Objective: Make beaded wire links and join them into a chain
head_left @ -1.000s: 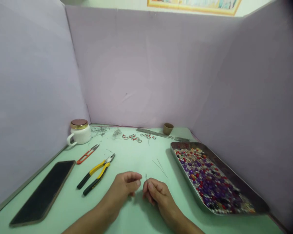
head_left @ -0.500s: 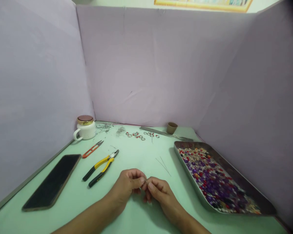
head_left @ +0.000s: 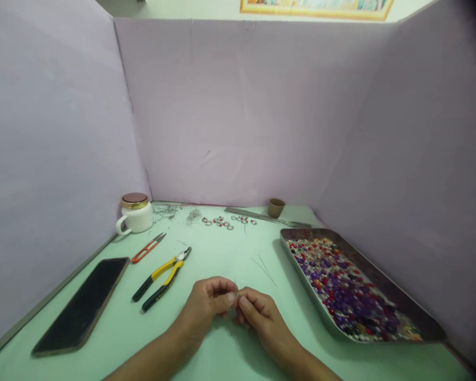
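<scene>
My left hand [head_left: 206,307] and my right hand [head_left: 257,313] meet fingertip to fingertip low on the green table [head_left: 222,254]. Both pinch one small thin piece, probably a bit of wire, too small to name. Two loose thin wires [head_left: 264,269] lie just beyond my right hand. Yellow-handled pliers [head_left: 162,276] lie to the left of my left hand. A metal tray [head_left: 396,301] full of mixed purple, red and white beads [head_left: 341,288] sits to the right.
A black phone [head_left: 81,304] lies at the left edge, orange thread snips [head_left: 147,247] beyond it, and a white lidded mug [head_left: 135,213] in the back left corner. Finished bead rings [head_left: 222,222], wire scraps, long wires [head_left: 265,217] and a small brown cup [head_left: 276,207] lie along the back. Lilac boards enclose three sides.
A second ago my hands were slightly apart, the right one holding a small upright wire. They have closed together and now pinch the piece between them.
</scene>
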`<state>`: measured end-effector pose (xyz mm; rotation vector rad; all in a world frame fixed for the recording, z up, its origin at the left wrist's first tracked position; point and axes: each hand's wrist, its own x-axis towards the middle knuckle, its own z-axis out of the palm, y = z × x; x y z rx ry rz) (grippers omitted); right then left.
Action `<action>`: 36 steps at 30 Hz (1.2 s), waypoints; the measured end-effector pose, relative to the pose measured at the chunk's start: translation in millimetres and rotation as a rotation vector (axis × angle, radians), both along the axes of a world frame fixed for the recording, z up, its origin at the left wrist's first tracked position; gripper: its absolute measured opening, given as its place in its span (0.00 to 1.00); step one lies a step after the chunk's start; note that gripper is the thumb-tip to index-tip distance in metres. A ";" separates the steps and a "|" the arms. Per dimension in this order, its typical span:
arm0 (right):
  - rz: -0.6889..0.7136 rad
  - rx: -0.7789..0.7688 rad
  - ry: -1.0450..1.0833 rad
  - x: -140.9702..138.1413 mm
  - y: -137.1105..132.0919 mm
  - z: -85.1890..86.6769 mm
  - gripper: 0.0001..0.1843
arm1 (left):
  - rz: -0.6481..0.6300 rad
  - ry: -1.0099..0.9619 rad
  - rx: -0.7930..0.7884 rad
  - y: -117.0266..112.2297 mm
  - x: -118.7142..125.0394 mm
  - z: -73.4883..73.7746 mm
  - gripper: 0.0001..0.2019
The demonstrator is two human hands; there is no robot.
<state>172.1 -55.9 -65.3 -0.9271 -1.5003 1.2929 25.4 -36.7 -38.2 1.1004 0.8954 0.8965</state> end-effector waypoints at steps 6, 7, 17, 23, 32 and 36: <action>-0.006 -0.074 0.077 -1.2 3.7 -7.2 0.17 | 0.031 0.020 0.006 5.9 -1.2 -4.6 0.13; -0.006 -0.087 0.082 -1.5 4.0 -7.5 0.18 | 0.053 0.034 0.014 6.7 -1.4 -5.3 0.14; 0.062 -0.103 0.024 -3.1 -1.1 4.2 0.18 | -0.023 0.009 -0.030 1.0 1.0 -1.7 0.09; -0.108 -0.216 0.190 -3.7 -1.2 8.0 0.17 | 0.012 -0.060 -0.091 5.9 -4.5 -3.2 0.06; -0.095 -0.312 0.254 -1.8 5.1 2.3 0.15 | -0.012 -0.262 -0.250 7.7 -5.9 -2.1 0.07; -0.106 -0.342 0.325 -0.8 6.3 1.0 0.15 | 0.003 -0.327 -0.305 5.9 -5.3 -4.1 0.07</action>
